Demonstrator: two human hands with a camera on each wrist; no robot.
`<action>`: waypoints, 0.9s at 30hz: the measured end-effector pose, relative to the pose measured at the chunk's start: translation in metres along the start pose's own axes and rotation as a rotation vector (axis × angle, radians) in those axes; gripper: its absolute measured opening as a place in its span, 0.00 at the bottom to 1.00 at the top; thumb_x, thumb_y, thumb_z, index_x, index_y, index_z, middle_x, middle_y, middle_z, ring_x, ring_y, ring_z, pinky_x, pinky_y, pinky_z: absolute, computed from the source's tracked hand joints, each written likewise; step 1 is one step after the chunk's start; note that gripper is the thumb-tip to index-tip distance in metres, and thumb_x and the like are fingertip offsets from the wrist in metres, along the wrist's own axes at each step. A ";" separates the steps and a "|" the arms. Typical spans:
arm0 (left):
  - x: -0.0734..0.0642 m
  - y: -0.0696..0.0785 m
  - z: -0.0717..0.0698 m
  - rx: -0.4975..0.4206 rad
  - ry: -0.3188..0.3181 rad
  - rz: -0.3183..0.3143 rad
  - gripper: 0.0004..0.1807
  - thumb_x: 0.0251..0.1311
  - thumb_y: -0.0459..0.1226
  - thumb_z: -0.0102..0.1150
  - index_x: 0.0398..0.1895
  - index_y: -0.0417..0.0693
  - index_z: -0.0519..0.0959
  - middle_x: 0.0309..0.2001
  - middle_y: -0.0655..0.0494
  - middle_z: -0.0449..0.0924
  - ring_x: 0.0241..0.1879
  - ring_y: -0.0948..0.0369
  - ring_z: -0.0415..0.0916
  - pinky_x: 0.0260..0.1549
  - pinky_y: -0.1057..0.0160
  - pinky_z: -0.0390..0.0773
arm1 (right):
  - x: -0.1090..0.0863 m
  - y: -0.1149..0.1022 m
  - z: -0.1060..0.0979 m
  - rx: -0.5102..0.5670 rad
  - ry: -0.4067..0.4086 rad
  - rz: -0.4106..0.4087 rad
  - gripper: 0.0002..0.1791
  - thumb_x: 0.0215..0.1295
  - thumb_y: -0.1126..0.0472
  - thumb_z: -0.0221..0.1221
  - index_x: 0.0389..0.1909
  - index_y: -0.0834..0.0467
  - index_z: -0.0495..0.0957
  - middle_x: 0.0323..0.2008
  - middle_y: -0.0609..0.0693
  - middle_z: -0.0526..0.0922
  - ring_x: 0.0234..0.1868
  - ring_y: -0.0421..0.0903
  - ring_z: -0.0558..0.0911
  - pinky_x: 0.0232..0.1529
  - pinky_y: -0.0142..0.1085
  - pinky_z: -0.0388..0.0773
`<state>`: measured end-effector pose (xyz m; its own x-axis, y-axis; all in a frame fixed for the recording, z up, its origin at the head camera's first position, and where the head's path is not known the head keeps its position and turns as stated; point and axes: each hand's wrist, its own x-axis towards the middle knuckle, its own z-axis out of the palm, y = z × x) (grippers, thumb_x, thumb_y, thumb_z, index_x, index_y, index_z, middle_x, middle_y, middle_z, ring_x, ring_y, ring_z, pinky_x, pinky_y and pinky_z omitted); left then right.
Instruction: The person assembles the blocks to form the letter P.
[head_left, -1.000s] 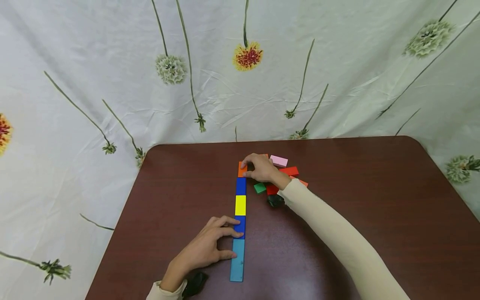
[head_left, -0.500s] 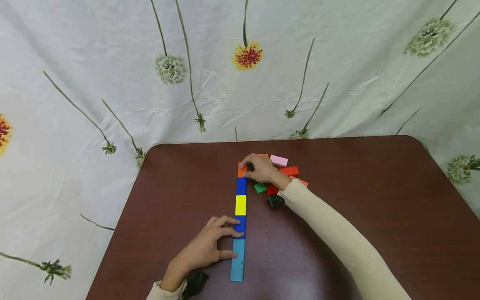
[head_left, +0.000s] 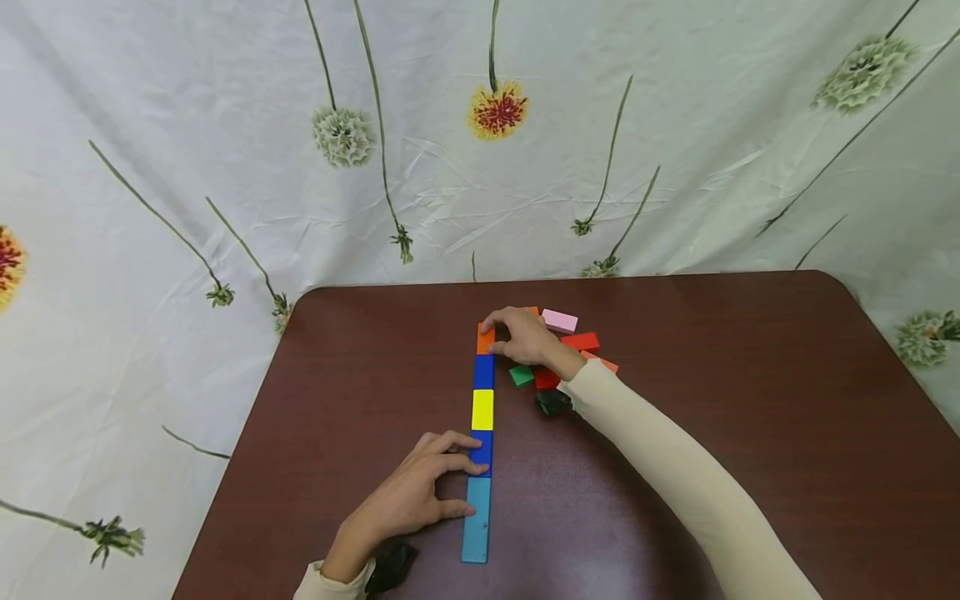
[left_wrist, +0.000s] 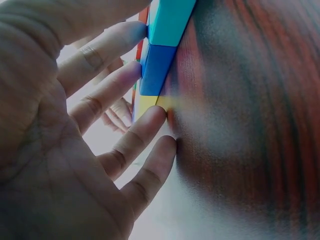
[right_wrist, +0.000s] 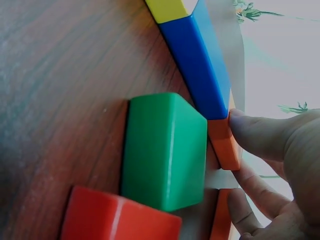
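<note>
A straight row of flat blocks runs away from me in the head view: a light blue block [head_left: 476, 533], a blue block [head_left: 486, 456], a yellow block [head_left: 483, 410], a second blue block [head_left: 483, 372] and an orange block [head_left: 482, 340] at the far end. My left hand [head_left: 408, 492] lies along the row's left side, fingers spread. Two of its fingertips touch the nearer blue block, and its thumb touches the light blue one. With thumb and index finger, my right hand [head_left: 525, 337] pinches the orange block by its two ends. The right wrist view shows that thumb [right_wrist: 255, 132] at the orange-blue joint.
Loose blocks lie around and under my right hand: a green block [head_left: 521, 376], a pink block [head_left: 559, 321], red blocks [head_left: 580, 342] and orange ones [head_left: 600, 362]. The brown table [head_left: 712, 358] ends at a flowered white cloth [head_left: 555, 167] behind.
</note>
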<state>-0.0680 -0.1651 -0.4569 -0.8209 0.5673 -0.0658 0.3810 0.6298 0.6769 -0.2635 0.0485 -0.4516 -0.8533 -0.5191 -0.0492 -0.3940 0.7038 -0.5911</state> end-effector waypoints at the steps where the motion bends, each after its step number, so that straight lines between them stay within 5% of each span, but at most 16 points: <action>1: 0.000 0.000 0.000 0.000 0.000 0.001 0.23 0.54 0.45 0.75 0.55 0.58 0.84 0.67 0.63 0.71 0.61 0.57 0.64 0.59 0.46 0.72 | 0.000 0.000 0.000 0.000 0.001 -0.002 0.16 0.66 0.58 0.66 0.54 0.54 0.82 0.56 0.51 0.81 0.59 0.52 0.76 0.62 0.60 0.62; 17: -0.001 0.001 -0.002 -0.007 0.007 0.022 0.23 0.53 0.44 0.75 0.55 0.58 0.84 0.66 0.62 0.72 0.61 0.56 0.64 0.58 0.48 0.71 | -0.001 0.001 0.000 0.008 -0.001 -0.007 0.17 0.66 0.58 0.66 0.56 0.54 0.81 0.57 0.52 0.81 0.58 0.52 0.77 0.64 0.61 0.61; 27: 0.000 -0.001 -0.001 -0.015 0.000 0.010 0.23 0.54 0.44 0.75 0.55 0.58 0.84 0.67 0.62 0.71 0.61 0.57 0.63 0.58 0.48 0.71 | -0.003 0.003 -0.007 0.084 -0.009 -0.007 0.18 0.68 0.59 0.65 0.57 0.54 0.81 0.56 0.53 0.80 0.51 0.53 0.75 0.58 0.51 0.70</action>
<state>-0.0689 -0.1664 -0.4569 -0.8169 0.5738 -0.0589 0.3831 0.6161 0.6882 -0.2646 0.0553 -0.4477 -0.8472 -0.5287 -0.0519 -0.3700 0.6572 -0.6566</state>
